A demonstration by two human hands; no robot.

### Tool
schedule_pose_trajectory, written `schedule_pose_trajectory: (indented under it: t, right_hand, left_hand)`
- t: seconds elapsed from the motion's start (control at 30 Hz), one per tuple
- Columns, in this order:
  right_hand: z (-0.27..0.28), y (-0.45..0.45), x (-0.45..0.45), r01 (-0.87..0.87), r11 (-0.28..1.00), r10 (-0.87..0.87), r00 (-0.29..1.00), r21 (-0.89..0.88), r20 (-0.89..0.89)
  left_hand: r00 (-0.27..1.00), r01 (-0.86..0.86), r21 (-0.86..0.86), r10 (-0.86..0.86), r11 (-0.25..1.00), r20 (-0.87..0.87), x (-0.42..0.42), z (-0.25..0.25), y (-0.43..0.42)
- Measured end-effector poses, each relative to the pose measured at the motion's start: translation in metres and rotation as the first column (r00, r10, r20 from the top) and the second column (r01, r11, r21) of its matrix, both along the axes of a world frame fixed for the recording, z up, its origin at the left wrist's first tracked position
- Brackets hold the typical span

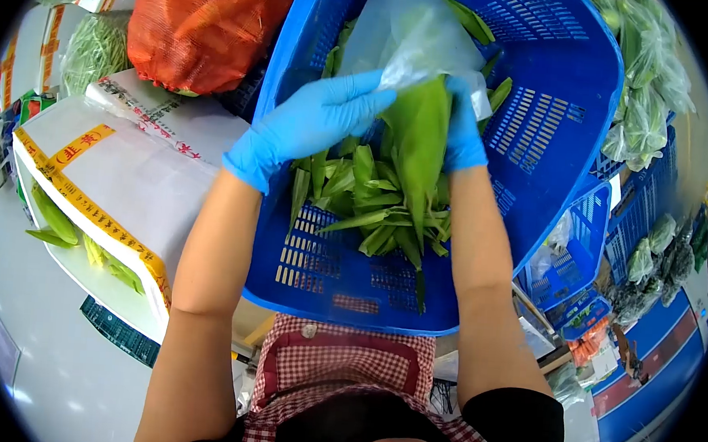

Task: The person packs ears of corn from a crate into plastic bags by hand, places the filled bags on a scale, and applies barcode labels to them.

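Observation:
Both hands wear light-blue gloves above a large blue perforated basket. My left hand is closed, its fingertips pinching the edge of a clear plastic bag. My right hand is wrapped round the far side of a green-husked ear of corn, its fingers partly hidden. The corn's upper end is covered by the bag's edge, and its leafy end points down toward me. Below it, loose green corn husks lie in the basket.
White foam boxes with yellow tape stand at left, with corn showing at the lower one. Behind them sits a red mesh sack. Bagged green vegetables hang at right, above more blue baskets.

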State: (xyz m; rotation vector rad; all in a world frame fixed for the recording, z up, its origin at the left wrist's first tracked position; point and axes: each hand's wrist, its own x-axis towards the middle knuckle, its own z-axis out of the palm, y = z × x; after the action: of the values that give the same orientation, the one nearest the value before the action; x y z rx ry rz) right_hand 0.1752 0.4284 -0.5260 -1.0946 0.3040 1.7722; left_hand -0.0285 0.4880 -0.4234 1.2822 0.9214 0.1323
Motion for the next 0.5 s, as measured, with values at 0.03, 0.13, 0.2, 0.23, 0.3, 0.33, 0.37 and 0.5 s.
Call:
schedule_pose_trajectory:
  t: [0.03,0.13,0.2,0.23,0.3,0.33,0.37,0.5]
  right_hand:
    - [-0.014,0.015,0.007,0.039,0.996,-0.040,0.999,0.079,0.013]
    - [-0.031,0.025,0.018,0.058,0.976,-0.081,0.991,0.209,0.102]
    - [-0.003,0.003,0.000,-0.051,0.984,0.010,0.974,0.174,0.228]
    - [0.012,-0.017,-0.008,-0.169,0.977,0.126,0.949,0.129,0.291]
    - [0.014,-0.049,-0.019,-0.688,0.708,0.687,0.618,-0.161,0.382]
    - [-0.002,-0.073,-0.041,-0.602,0.781,0.612,0.687,-0.163,0.393]
    - [-0.040,-0.099,-0.060,-0.574,0.788,0.603,0.647,-0.221,0.466]
    - [-0.084,-0.119,-0.120,-0.650,0.400,0.671,-0.272,-0.646,0.689]
  left_hand:
    - [1.000,-0.021,-0.074,0.021,0.997,0.002,0.000,0.006,-0.005]
    - [0.977,-0.166,-0.280,0.197,0.945,0.084,0.008,0.015,-0.007]
    - [0.889,-0.355,-0.364,0.432,0.861,0.153,0.010,0.003,0.005]
    - [0.942,-0.316,-0.044,0.319,0.948,0.101,0.007,-0.008,0.013]
    - [0.942,-0.335,0.032,0.333,0.942,0.040,0.005,-0.029,0.014]
    - [0.941,-0.337,0.069,0.337,0.939,0.011,0.007,-0.033,0.012]
    - [0.944,-0.317,0.046,0.310,0.947,0.117,0.012,-0.031,0.007]
    - [0.906,-0.423,-0.180,0.410,0.888,-0.106,0.017,-0.020,-0.001]
